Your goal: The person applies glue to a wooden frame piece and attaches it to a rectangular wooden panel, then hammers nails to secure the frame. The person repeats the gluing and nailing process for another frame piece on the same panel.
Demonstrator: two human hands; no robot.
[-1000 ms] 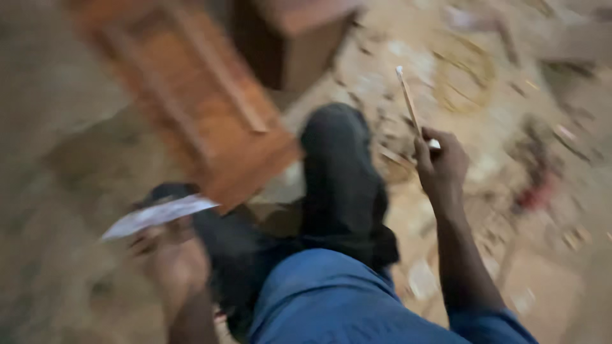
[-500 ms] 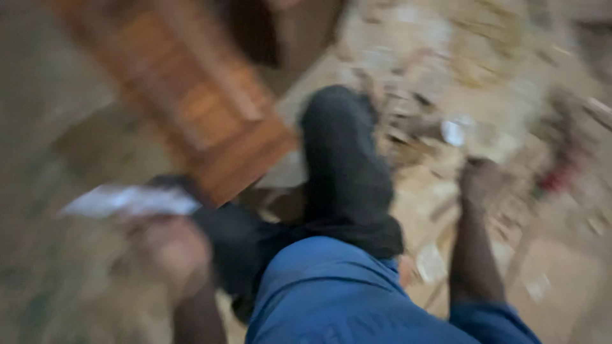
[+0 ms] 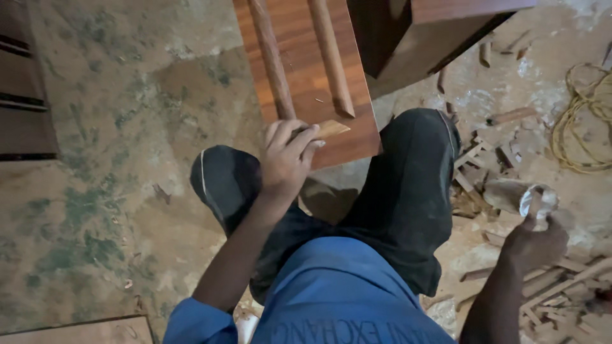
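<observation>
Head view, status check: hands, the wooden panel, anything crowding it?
Left hand gripping a trim strip at the wooden panel edge. Right hand holds a small clear container. Wood scraps litter the floor at right.

Concrete floor, wood scraps, yellow cord

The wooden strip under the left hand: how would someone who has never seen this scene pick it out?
Find the reddish-brown wooden panel lying on the floor ahead of the person's knees. Three strips lie on it; the left hand presses the one at the panel's near edge. Unlike the two long strips running up the panel, it is short, paler, and ends in a pointed, angled cut.
</observation>
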